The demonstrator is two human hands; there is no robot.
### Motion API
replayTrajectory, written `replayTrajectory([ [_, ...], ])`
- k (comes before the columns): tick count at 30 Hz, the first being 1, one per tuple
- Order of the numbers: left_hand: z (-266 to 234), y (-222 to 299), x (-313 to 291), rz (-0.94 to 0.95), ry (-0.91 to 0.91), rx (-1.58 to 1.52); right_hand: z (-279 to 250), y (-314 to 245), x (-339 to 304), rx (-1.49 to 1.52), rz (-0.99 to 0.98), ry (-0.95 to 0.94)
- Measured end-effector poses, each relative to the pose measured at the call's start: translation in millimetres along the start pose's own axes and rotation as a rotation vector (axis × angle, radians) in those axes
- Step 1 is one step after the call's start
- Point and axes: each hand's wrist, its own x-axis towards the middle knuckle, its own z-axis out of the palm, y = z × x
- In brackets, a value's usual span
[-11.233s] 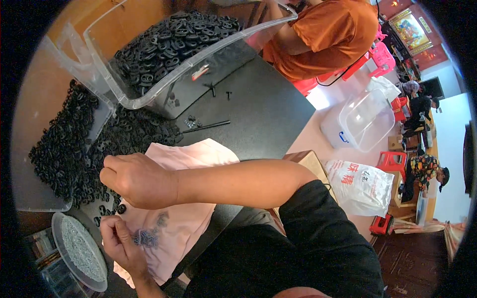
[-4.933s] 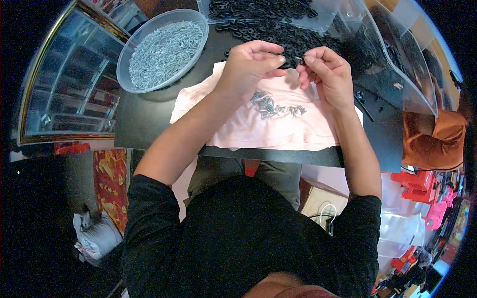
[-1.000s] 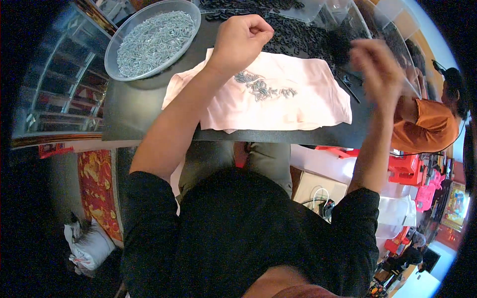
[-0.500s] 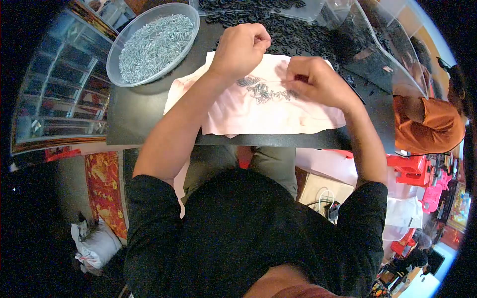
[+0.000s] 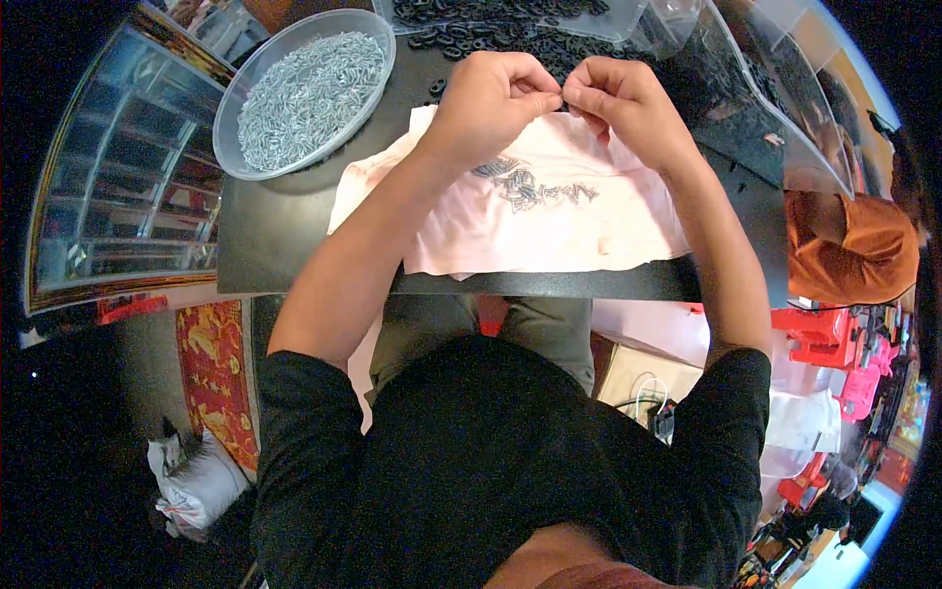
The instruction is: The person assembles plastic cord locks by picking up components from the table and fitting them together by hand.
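My left hand [image 5: 500, 103] and my right hand [image 5: 628, 108] meet fingertip to fingertip over the far edge of a pale pink cloth [image 5: 549, 240]. Both are closed in a pinch. Whatever sits between the fingers is too small to make out. On the cloth, just below the hands, lies a loose pile of small metal pins or screws [image 5: 525, 187]. Beyond the hands, many small black parts [image 5: 481, 41], some ring-shaped, are spread over the dark table [image 5: 280, 221].
At the back left stands a round clear tub [image 5: 224, 133] full of small silvery metal pieces [image 5: 309, 98]. A clear plastic bin [image 5: 628, 22] holds more black parts at the back. Another clear container wall [image 5: 785, 118] rises at the right. A person in an orange garment [image 5: 849, 250] is beyond the table's right end.
My right hand has moved up and left from above the metal pile. My left hand has shifted slightly right, and the fingertips of both now meet.
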Motion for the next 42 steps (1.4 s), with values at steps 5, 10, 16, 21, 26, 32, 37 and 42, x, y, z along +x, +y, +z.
replayTrajectory([
  [5, -3, -1, 1, 0.038, 0.104, 0.096, 4, -1, 8, 0.223, 0.000, 0.028],
  [10, -6, -1, 2, 0.077, 0.048, 0.062, -5, 21, 21, -0.503, -0.242, 0.138],
  [16, -6, -13, 6, 0.141, 0.061, 0.241, 9, 17, 22, -0.766, -0.103, 0.066],
  [21, -5, -15, 4, 0.193, 0.102, 0.310, 6, 20, 22, -0.675, -0.010, 0.044],
  [26, -6, -13, 2, 0.157, 0.117, 0.174, 12, 18, 16, -0.779, -0.121, 0.112],
  [32, -5, -23, 5, 0.085, 0.124, 0.099, 16, 15, 8, -0.800, -0.159, 0.092],
  [37, -4, -25, 4, 0.033, 0.075, 0.055, 19, 14, 6, -0.857, -0.166, 0.122],
  [42, -5, -24, 5, 0.013, 0.097, 0.060, 14, 22, 7, -0.817, -0.244, 0.182],
])
